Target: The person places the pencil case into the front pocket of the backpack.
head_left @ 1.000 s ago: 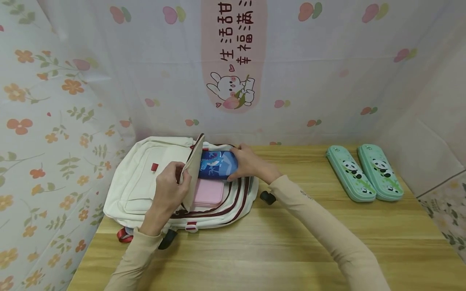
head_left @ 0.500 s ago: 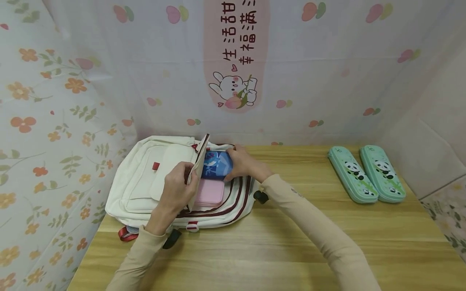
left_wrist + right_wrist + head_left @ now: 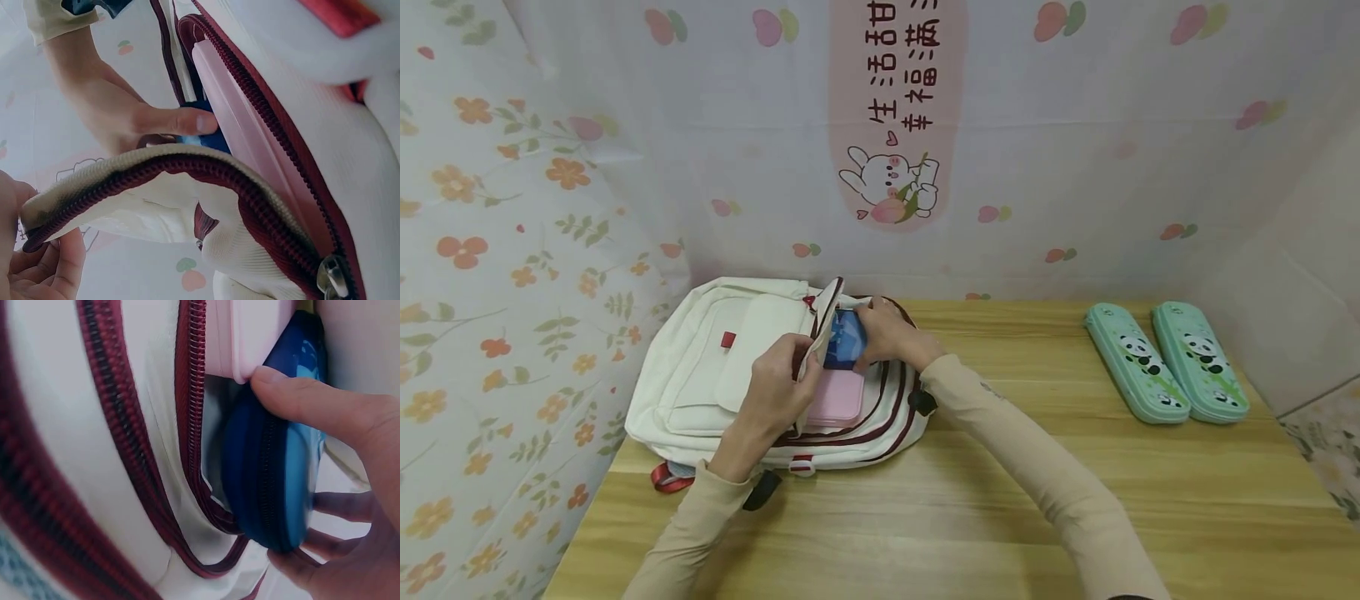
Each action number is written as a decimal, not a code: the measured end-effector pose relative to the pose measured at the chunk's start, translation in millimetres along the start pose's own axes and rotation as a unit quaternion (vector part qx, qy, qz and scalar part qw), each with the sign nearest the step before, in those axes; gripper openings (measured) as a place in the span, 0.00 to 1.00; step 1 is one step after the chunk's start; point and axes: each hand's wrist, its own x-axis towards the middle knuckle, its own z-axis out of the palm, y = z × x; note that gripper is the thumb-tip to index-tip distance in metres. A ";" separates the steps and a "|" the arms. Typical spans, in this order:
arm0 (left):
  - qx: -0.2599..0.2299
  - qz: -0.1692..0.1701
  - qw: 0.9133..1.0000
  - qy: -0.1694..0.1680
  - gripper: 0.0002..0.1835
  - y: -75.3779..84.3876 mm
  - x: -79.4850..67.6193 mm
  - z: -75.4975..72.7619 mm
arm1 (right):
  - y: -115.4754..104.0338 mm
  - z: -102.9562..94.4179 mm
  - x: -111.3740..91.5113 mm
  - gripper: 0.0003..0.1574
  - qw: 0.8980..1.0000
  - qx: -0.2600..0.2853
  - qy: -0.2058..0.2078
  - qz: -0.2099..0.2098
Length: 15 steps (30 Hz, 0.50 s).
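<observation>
A cream backpack (image 3: 700,358) with dark red zips lies on the table, one pocket unzipped. My left hand (image 3: 775,387) pinches the edge of the raised pocket flap (image 3: 156,159) and holds it up. With thumb and fingers on either side, my right hand (image 3: 891,333) grips the end of a blue zipped pencil case (image 3: 269,462). Most of that case is inside the pocket, its far part hidden behind the flap. Beside it in the pocket sits a pink, smooth-sided box (image 3: 837,396), also partly covered by the flap.
Two mint-green panda pencil cases (image 3: 1138,362) lie side by side at the right of the wooden table (image 3: 970,517). Patterned cloth (image 3: 752,167) hangs behind the table and along the left. Black strap ends (image 3: 763,490) stick out from under the backpack.
My right hand has pushed the blue pencil case leftward, deeper into the pocket, so less of it shows. The left hand still holds the flap up. The head view has shifted slightly.
</observation>
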 end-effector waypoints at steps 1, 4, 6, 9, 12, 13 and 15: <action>0.000 0.001 1.000 0.000 0.06 0.0 0.1 0.3 | 0.2 1.0 1.6 0.67 1.000 -0.005 0.004 -0.003; -0.002 0.001 1.000 0.000 0.06 -0.1 0.2 0.7 | -0.3 3.0 5.6 0.67 1.000 -0.010 0.010 -0.006; -0.004 0.000 1.000 -0.002 0.06 0.0 -0.1 0.7 | -1.0 3.6 7.4 0.67 1.000 -0.003 0.007 -0.004; -0.005 0.000 1.000 -0.003 0.06 -0.2 -0.5 0.8 | -1.4 4.3 9.0 0.68 1.000 0.007 -0.003 -0.002; -0.003 0.001 1.000 -0.002 0.06 -0.6 -0.7 0.7 | -0.8 5.5 9.6 0.67 1.000 0.013 -0.009 -0.005; -0.002 0.001 1.000 -0.001 0.06 -0.9 -0.8 0.7 | -0.5 6.2 9.3 0.67 1.000 0.014 -0.011 -0.006; 0.001 0.002 1.000 0.002 0.06 -1.3 -1.2 0.5 | 0.1 7.4 8.1 0.66 1.000 0.015 -0.017 -0.008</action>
